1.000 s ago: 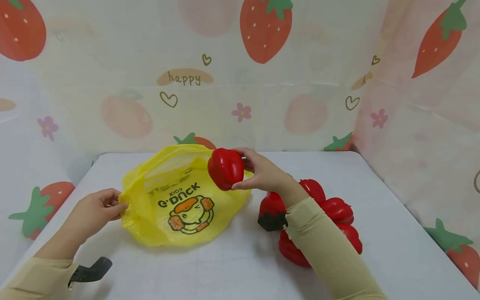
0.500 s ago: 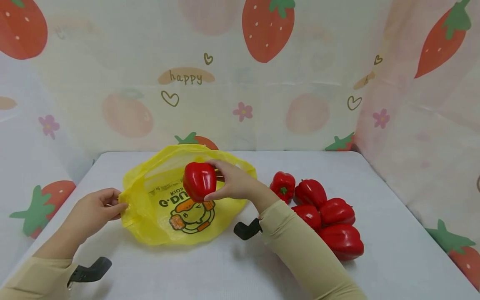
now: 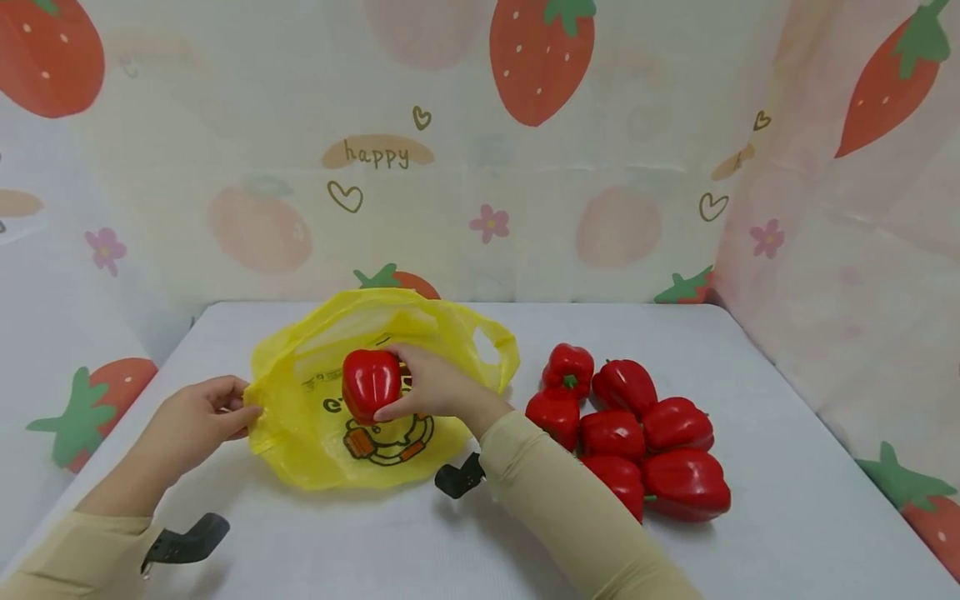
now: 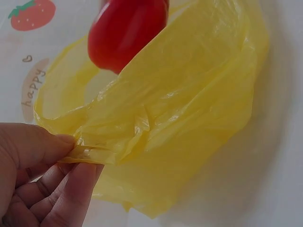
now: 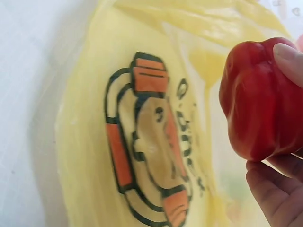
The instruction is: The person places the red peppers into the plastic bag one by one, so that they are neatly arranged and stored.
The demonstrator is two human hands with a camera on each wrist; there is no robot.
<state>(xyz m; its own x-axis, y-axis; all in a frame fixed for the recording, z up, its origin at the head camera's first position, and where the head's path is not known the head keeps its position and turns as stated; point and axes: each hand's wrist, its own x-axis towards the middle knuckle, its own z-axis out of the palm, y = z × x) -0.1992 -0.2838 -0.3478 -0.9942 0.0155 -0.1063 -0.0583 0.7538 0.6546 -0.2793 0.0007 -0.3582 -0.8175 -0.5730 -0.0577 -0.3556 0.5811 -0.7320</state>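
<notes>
My left hand (image 3: 197, 421) pinches the left edge of a yellow plastic bag (image 3: 300, 458) between thumb and fingers; the left wrist view shows the bunched film (image 4: 109, 146) in that pinch. A red bell pepper (image 3: 371, 383) is gripped in my right hand (image 3: 435, 387), at the mouth of the bag and in front of its printed duck picture. In the right wrist view the thumb and fingers lie on opposite sides of the pepper (image 5: 255, 104). From the left wrist, part of the pepper (image 4: 125, 35) is hidden behind the bag's film.
Several more red bell peppers (image 3: 611, 433) lie in a cluster on the white table (image 3: 780, 500), right of the bag. My right forearm (image 3: 570, 508) passes in front of the nearest one. Behind the table hangs a strawberry-print cloth (image 3: 525, 258).
My right hand has carried the pepper left and downward, from the bag's right side to its mouth. More of the pepper cluster shows now. The left hand keeps its pinch.
</notes>
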